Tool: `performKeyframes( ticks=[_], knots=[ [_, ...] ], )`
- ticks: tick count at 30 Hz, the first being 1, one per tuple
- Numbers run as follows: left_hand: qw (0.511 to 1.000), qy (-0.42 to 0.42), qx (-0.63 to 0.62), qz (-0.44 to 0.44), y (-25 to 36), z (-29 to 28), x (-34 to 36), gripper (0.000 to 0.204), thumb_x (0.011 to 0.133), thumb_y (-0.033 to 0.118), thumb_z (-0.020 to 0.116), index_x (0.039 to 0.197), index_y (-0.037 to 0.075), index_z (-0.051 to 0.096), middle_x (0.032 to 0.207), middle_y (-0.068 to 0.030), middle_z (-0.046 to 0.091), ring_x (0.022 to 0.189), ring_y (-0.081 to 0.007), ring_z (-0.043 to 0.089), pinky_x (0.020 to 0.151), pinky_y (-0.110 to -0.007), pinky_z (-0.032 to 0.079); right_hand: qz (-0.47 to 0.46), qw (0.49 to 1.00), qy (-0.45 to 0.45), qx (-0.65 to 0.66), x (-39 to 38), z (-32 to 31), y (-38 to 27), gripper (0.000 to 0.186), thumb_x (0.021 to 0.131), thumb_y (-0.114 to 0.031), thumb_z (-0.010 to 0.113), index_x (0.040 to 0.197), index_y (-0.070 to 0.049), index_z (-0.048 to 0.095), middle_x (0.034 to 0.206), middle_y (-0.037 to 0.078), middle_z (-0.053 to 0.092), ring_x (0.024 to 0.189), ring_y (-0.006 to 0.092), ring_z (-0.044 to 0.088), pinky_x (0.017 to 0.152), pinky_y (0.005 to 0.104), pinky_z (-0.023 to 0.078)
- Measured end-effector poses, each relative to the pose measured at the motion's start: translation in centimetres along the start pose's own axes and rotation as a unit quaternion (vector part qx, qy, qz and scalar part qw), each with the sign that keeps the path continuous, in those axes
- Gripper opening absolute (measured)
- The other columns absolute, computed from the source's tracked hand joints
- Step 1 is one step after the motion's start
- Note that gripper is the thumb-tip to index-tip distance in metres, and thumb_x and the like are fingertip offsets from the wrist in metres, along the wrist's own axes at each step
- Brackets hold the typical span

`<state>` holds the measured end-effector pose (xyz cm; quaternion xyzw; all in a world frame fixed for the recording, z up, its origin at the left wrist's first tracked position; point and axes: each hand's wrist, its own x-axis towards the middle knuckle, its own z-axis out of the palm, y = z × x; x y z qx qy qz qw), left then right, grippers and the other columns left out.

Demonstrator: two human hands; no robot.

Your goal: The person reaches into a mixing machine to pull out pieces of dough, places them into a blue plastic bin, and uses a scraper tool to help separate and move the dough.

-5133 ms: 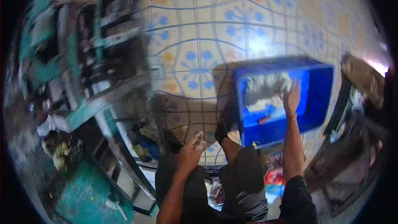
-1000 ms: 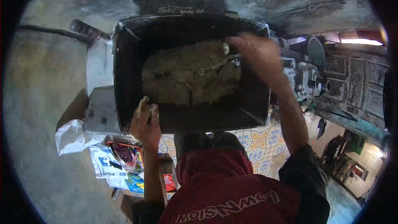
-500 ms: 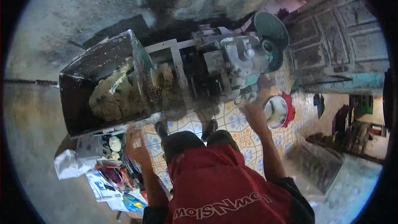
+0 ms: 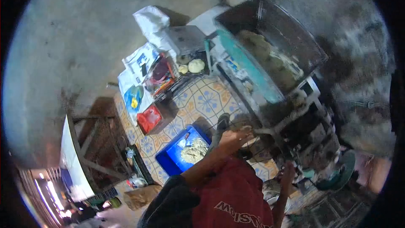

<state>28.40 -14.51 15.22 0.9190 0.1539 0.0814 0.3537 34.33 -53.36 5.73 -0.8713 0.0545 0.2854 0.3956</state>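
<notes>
My left hand [image 4: 233,139] reaches across in front of my red shirt, fingers stretched out and seemingly holding nothing. It hovers near the frame of the machine [image 4: 310,133]. Farther right, my right hand [image 4: 288,171] is beside the machine's near end; its fingers are blurred. A large open metal trough [image 4: 236,57] stands at the upper right, with a brownish mass [image 4: 257,44] inside. Behind my left forearm, a blue tub [image 4: 166,160] on the floor contains a pale crumbly mass [image 4: 195,151] and a small scoop-like tool [image 4: 184,142].
A grey metal box [image 4: 187,38] has round pale lumps [image 4: 196,66] at its front. A red-topped box [image 4: 149,119] stands on the patterned tile floor [image 4: 206,97]. White sacks [image 4: 151,20] lie against the wall. A wooden-legged table [image 4: 78,160] is at the left.
The view has swung left, so the trough now appears at upper right and the blue tub has come into sight. My left hand has moved from beside the trough to in front of my body.
</notes>
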Motion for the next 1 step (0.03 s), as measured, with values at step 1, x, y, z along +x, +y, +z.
performKeyframes(
  ticks=[1],
  knots=[
    [1.000, 0.020, 0.002, -0.014, -0.73, -0.72, -0.54, 0.039, 0.087, 0.039, 0.063, 0.119, 0.018, 0.060, 0.087, -0.0087, 0.071, 0.073, -0.0263, 0.069, 0.063, -0.036, 0.054, 0.062, 0.995, -0.042, 0.063, 3.04, 0.17, -6.76, 0.045, 0.094, -0.036, 0.049, 0.129, -0.008, 0.052, 0.113, 0.021, 0.061, 0.100, 0.0231, 0.060, 0.087, 0.0463, 0.046]
  ],
)
